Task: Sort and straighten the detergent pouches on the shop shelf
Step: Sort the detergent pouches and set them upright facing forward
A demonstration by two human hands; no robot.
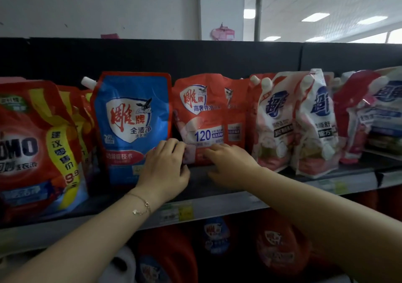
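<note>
The left grip [166,163] and right grip [228,163] both reach to the foot of the red pouch [199,117] marked "120". The left fingers [174,145] curl against its lower left corner, and the right fingers [214,151] lie on its lower front edge. Both touch the pouch, but I cannot tell whether either is grasping it or only pressing on it. A thin bracelet [142,206] hangs on the left wrist.

The red pouch stands upright on the dark shelf [200,180], set back from the front edge. A second red pouch [236,113] of the same make stands just behind it to the right. On its left stands the blue pouch [132,126], upright and nearer the front, partly hidden at its lower right by the left grip. Further left are the OMO pouches [37,141], red with yellow bands, at the shelf's front. To the right, two white pouches [298,121] stand side by side, touching, leaning a little. Beyond them more pouches [369,113] crowd together, tilted, blurred.

Price labels [176,212] run along the shelf edge. Below it stand red jugs [169,254], blurred.
</note>
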